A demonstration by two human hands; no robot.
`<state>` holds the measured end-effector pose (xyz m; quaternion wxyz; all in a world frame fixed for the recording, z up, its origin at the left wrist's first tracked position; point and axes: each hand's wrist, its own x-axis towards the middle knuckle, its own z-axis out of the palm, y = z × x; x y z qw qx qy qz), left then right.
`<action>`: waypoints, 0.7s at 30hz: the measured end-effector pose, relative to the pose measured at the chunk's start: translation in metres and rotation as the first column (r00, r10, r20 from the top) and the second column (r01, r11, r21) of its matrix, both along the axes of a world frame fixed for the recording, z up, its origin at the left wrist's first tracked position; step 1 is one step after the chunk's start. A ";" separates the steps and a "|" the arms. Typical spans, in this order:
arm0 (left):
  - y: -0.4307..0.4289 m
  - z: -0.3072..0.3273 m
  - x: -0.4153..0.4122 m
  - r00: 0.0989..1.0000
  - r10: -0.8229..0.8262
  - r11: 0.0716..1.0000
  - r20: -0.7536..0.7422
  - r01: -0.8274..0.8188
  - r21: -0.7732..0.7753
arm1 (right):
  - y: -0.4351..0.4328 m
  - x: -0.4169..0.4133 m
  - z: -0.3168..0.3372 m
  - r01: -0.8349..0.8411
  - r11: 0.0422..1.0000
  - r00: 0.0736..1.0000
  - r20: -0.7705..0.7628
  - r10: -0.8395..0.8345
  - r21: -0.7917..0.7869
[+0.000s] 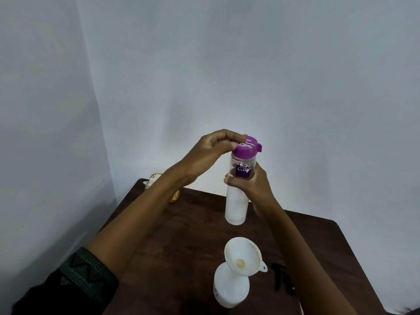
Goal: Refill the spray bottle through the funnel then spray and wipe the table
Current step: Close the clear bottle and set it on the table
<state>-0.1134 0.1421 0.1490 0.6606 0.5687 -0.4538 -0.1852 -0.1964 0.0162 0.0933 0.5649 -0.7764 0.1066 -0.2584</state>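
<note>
Head view: L hand (211,153) pinches purple lid (248,148), R hand (253,181) grips bottle (236,208).

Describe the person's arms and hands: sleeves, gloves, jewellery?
Both hands are bare: left hand, right hand, no gloves, rings or watch visible. The left arm has a dark sleeve ending near the elbow, edged with a teal zigzag-patterned band. No sleeve shows on the right arm.

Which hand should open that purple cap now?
Left. The left hand has its fingers curled on the purple cap, while the right hand grips the bottle body, steadying it.
</note>
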 end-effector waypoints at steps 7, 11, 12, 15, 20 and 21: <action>-0.005 0.007 -0.005 0.995 0.096 0.993 0.006 -0.096 -0.070 | 0.025 0.006 0.016 -0.201 0.980 0.979 -0.020 0.201 -0.004; 0.009 0.008 0.011 0.985 -0.161 0.986 -0.057 0.158 -0.055 | 0.029 0.004 0.015 -0.351 0.922 0.934 -0.002 0.356 0.164; 0.012 0.006 0.018 0.989 -0.134 0.990 -0.055 0.132 -0.042 | 0.029 0.004 0.015 -0.342 0.921 0.938 0.014 0.345 0.184; 0.018 -0.005 0.032 0.979 0.206 0.978 -0.012 -0.205 0.036 | 0.026 0.006 0.014 -0.258 0.949 0.965 0.007 0.262 0.182; 0.018 -0.012 0.019 0.796 0.594 0.786 -0.115 -0.605 -0.129 | 0.024 0.011 0.006 -0.128 0.988 0.988 -0.075 0.134 0.085; 0.016 -0.011 0.011 0.814 0.576 0.802 -0.078 -0.581 -0.139 | 0.026 0.013 0.005 -0.120 0.991 0.989 -0.074 0.124 0.055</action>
